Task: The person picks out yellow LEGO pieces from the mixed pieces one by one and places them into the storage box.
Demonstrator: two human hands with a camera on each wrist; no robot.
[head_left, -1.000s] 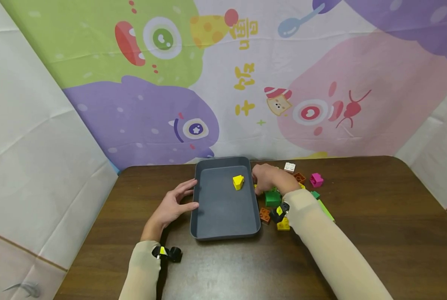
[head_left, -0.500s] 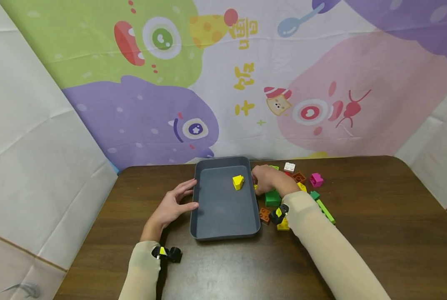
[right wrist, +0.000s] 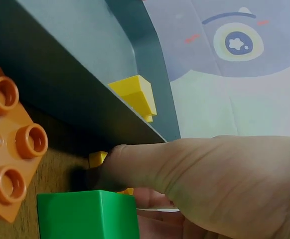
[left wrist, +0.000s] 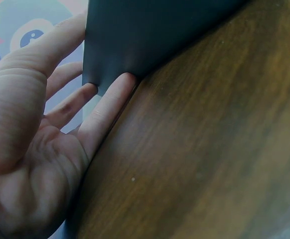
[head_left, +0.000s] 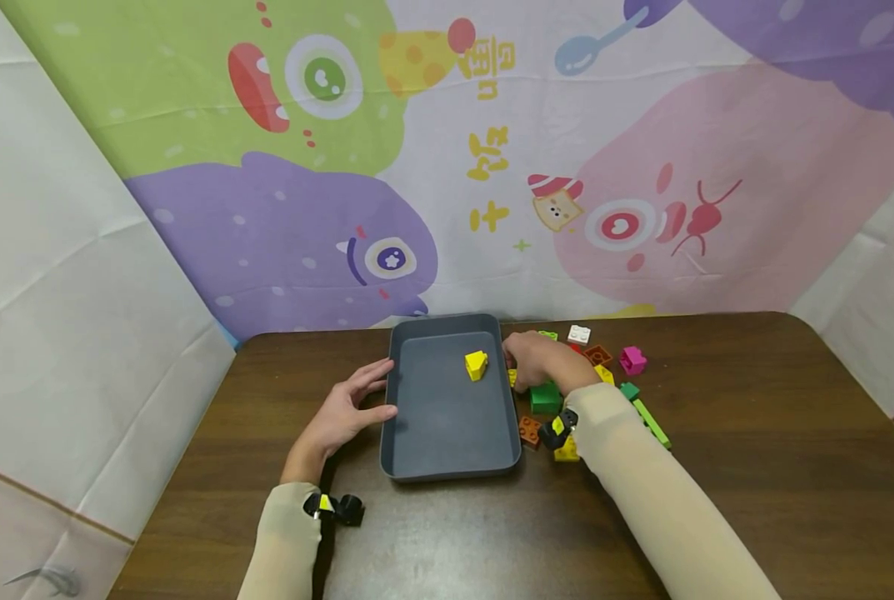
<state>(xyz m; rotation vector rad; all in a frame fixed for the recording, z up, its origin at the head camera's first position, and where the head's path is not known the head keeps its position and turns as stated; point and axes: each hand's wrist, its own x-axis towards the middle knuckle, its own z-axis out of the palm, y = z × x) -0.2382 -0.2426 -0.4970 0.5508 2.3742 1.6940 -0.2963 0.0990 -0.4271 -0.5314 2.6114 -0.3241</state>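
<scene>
A dark grey tray (head_left: 450, 417) lies on the table with one yellow toy brick (head_left: 476, 365) inside it. My left hand (head_left: 347, 410) touches the tray's left wall, fingers extended and thumb spread. On the other side, my right hand (head_left: 532, 357) reaches down just outside the right wall. Its thumb and fingers pinch a small yellow block (right wrist: 97, 159), mostly hidden by the thumb in the right wrist view. A green block (right wrist: 87, 214) stands right beside that hand, and an orange-brown brick (right wrist: 10, 149) with round studs lies nearby.
Around and beyond the right hand lie a white brick (head_left: 579, 335), a magenta brick (head_left: 632, 360), a brown brick (head_left: 598, 356), a long light-green piece (head_left: 652, 423) and a yellow brick (head_left: 566, 450). A cartoon-printed cloth (head_left: 447, 167) hangs behind the table.
My right forearm has shifted slightly, uncovering more of the red, light-green and yellow pieces around it. The right hand stays beside the tray; left hand and tray are still.
</scene>
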